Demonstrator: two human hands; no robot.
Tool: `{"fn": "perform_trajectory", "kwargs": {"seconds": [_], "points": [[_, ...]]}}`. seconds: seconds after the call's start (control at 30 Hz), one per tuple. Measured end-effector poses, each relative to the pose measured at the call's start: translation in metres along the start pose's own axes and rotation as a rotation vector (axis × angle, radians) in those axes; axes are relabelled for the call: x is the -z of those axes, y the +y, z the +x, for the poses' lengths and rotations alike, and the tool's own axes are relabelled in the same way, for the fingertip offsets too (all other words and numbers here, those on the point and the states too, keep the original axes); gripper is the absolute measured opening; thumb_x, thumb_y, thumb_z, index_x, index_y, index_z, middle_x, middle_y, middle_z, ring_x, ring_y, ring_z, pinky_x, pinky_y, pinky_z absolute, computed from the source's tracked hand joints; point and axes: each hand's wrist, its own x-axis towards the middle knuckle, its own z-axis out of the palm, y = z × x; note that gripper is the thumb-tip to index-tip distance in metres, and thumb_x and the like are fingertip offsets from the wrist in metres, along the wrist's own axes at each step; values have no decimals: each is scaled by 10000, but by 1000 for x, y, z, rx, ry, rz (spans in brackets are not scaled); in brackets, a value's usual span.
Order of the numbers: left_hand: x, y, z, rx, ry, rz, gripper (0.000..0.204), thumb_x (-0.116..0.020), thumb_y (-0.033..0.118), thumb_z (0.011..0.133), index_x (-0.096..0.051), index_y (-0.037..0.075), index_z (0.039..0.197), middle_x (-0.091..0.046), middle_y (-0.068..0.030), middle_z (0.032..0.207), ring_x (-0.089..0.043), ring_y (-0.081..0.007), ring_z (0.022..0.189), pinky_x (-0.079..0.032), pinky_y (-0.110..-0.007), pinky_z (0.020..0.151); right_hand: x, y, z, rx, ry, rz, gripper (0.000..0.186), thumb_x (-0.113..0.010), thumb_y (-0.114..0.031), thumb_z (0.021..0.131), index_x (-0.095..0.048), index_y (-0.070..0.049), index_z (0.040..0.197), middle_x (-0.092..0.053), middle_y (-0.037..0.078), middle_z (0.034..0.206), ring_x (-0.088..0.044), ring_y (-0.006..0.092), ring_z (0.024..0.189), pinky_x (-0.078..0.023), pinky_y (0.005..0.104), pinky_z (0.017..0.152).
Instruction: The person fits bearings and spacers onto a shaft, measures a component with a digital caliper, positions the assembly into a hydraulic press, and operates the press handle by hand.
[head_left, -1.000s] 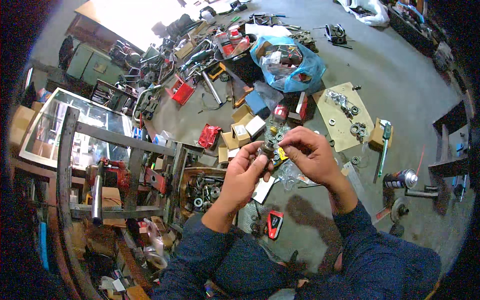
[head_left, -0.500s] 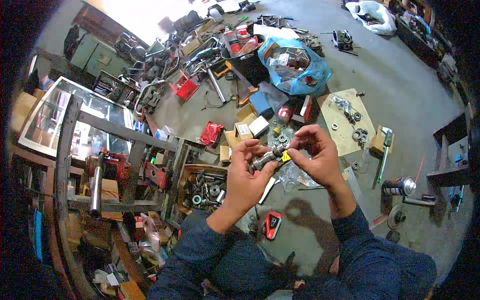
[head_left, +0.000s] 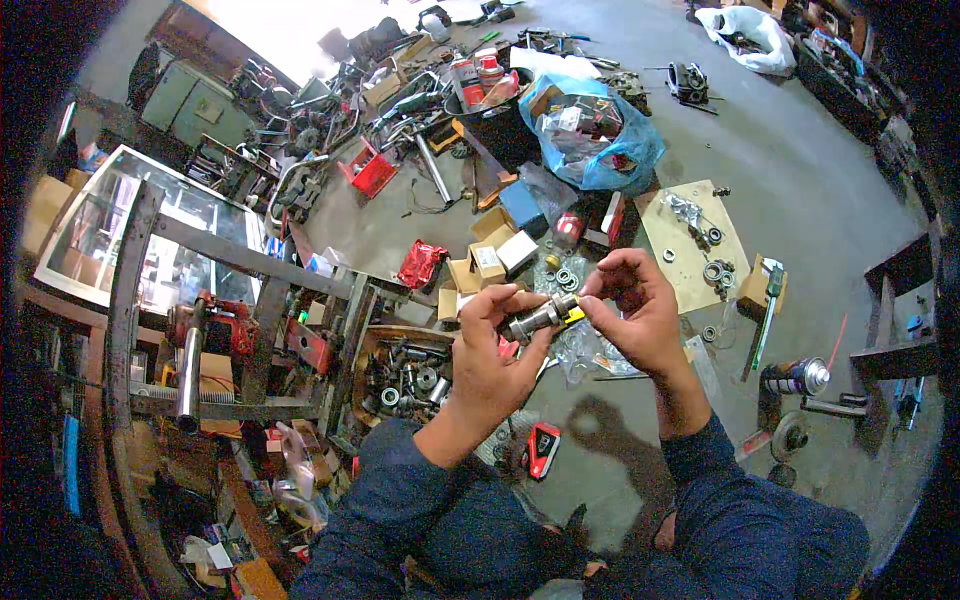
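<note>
Between both hands is a short stepped metal shaft (head_left: pixel 536 321), tilted with its far end up to the right. My left hand (head_left: pixel 490 365) is closed around its lower left part, thumb below and fingers above. At the upper right end, the thumb and forefinger of my right hand (head_left: pixel 642 325) pinch the shaft's tip, while the other fingers curl in. Beneath the hands lie clear plastic bags (head_left: pixel 578 352) and bearing rings (head_left: pixel 566 279). Something small and yellow (head_left: pixel 574 315) shows just behind the shaft.
A wooden box of metal parts (head_left: pixel 408 376) stands left of my left hand. Farther right, a cardboard sheet (head_left: pixel 690 250) bears bearings. A caliper (head_left: pixel 768 310) and a spray can (head_left: pixel 797 377) are at the right, a red-and-black tool (head_left: pixel 542 450) near my knees, and a metal frame (head_left: pixel 255 262) at left.
The shaft has turned slightly in my fingers, and its right end looks different. Both hands stay in nearly the same place. The whole view has shifted a little.
</note>
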Motion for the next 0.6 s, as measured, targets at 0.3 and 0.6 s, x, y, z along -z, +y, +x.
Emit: {"fn": "perform_trajectory", "kwargs": {"seconds": [0.3, 0.6], "points": [[0, 6, 5, 81, -10, -66, 648, -699, -90, 764, -347, 47, 1291, -635, -140, 1065, -639, -225, 998, -493, -331, 911, 0, -4, -1, 31, -10, 25, 416, -711, 29, 804, -486, -53, 1145, -631, 64, 928, -636, 141, 899, -525, 290, 824], [2, -3, 5, 483, -122, -696, 471, -644, 16, 895, -459, 9, 1327, -581, -76, 1144, -584, -152, 1020, -524, -286, 824, -9, -15, -7, 140, -35, -61, 433, -689, 77, 795, -469, -47, 1147, -620, 74, 945, -622, 142, 877, -512, 291, 809]]}}
